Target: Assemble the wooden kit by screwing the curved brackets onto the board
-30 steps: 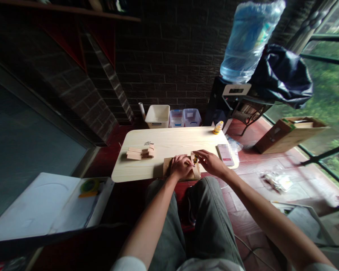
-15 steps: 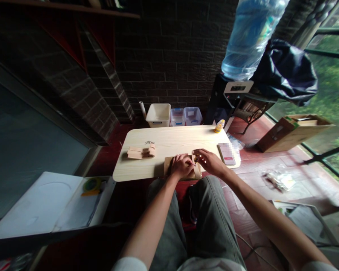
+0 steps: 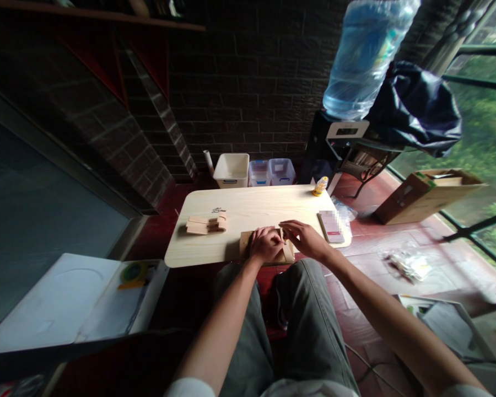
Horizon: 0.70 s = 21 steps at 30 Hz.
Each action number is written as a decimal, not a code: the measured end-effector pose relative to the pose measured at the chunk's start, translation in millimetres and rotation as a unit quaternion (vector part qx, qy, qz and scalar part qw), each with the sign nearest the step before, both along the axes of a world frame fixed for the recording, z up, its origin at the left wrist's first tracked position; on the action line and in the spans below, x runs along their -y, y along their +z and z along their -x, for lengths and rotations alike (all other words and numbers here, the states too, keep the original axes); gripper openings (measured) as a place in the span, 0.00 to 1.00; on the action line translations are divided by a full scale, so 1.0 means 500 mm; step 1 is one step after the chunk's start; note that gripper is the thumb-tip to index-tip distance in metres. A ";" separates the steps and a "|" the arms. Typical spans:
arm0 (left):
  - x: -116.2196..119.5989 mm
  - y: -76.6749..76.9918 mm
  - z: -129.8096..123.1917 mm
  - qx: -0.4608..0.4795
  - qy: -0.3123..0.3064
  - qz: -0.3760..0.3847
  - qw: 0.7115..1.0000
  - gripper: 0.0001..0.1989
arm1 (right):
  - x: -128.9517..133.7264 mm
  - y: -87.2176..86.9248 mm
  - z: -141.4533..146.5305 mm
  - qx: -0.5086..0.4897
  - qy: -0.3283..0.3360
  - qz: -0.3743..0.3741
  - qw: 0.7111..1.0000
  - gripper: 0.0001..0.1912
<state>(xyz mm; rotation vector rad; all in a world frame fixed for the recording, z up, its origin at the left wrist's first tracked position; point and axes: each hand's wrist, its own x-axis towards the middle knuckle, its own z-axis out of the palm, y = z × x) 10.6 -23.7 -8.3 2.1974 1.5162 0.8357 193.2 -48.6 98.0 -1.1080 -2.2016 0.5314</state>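
Note:
At the table's near edge lies a light wooden board, with a narrow wooden strip across its right part. My left hand lies over the board, its fingers bent and its thumb and fingertips closed near the strip. From the right, my right hand reaches the same spot, fingertips pinched together over the strip. A small dark piece shows between the two hands, too small to name. Fingers cover most of what is pinched.
On the pale table lie joined wooden pieces, small dark metal parts, a phone-like slab and a yellow-capped bottle. Plastic bins and a water dispenser stand behind. An open white case is at left.
My right hand has tilted slightly, its fingers shifting a little left over the strip. My left hand stays on the board.

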 end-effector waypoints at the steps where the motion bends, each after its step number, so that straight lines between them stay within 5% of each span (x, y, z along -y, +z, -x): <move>1: 0.000 0.001 0.000 0.000 0.001 -0.001 1.000 0.03 | 0.001 0.002 0.000 0.002 0.002 0.001 1.000 0.16; 21: 0.003 0.003 0.001 0.000 0.001 0.010 1.000 0.03 | 0.007 0.001 0.003 0.008 -0.027 0.025 0.999 0.07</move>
